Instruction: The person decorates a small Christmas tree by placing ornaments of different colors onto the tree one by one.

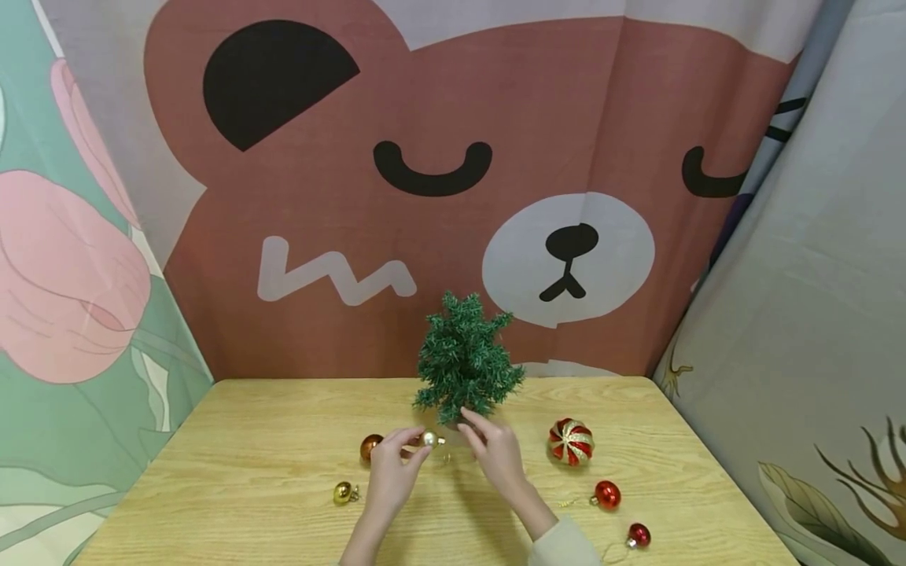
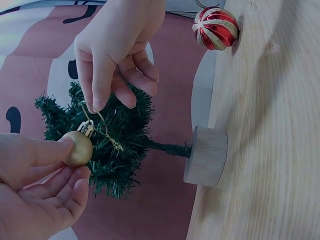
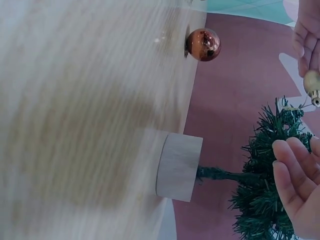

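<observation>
While the left grip [image 1: 393,465] pinches a matte gold bauble [image 1: 430,439] before the artificial Christmas tree [image 1: 469,358], the right grip [image 1: 499,456] hovers at the tree's front, thumb and forefinger parted! Copper bauble [image 1: 370,448] left of the tree, striped bauble [image 1: 571,442] right, both on the counter [image 1: 283,440].

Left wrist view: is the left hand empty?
No, the left hand pinches a gold ball in front of the green tree.

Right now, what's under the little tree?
Under the tree is a pale round base, standing on the table. The bit of table beneath it is covered, so I can't see that.
</observation>
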Demonstrator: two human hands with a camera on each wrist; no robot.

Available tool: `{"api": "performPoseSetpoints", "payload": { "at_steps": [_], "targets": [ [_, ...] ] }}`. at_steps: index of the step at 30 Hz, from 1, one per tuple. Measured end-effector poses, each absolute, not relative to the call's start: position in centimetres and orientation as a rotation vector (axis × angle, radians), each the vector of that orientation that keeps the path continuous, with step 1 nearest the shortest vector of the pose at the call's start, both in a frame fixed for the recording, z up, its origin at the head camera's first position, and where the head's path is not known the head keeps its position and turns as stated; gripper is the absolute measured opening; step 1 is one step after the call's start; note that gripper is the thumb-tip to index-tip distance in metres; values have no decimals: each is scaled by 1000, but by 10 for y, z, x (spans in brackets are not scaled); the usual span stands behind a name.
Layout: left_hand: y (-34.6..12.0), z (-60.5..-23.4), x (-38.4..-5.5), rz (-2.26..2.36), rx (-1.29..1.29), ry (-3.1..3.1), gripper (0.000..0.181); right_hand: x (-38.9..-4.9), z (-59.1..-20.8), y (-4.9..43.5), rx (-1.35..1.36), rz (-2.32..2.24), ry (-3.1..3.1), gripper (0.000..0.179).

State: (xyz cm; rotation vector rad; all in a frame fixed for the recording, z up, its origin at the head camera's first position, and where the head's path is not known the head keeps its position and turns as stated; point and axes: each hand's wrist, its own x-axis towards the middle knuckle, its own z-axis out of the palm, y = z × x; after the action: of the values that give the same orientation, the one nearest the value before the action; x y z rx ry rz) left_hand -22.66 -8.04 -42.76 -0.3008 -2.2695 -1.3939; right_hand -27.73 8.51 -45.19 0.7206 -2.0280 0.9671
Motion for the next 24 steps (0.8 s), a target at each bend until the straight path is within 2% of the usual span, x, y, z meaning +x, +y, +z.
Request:
{"api": "performPoseSetpoints", "payload": {
  "at_steps": [11, 17, 24],
  "targets": [
    [-75, -425, -232, -1433, -299, -2224, 28, -262, -449, 83, 665, 1457, -2020, 11],
    [-72, -426, -234, -1455, -282, -2205, 29, -246, -432, 83, 601, 1812, -2073, 19],
    [-71, -427, -236, -1445, -282, -2185, 28, -247, -438, 83, 750, 1925, -2082, 38]
  ]
}}
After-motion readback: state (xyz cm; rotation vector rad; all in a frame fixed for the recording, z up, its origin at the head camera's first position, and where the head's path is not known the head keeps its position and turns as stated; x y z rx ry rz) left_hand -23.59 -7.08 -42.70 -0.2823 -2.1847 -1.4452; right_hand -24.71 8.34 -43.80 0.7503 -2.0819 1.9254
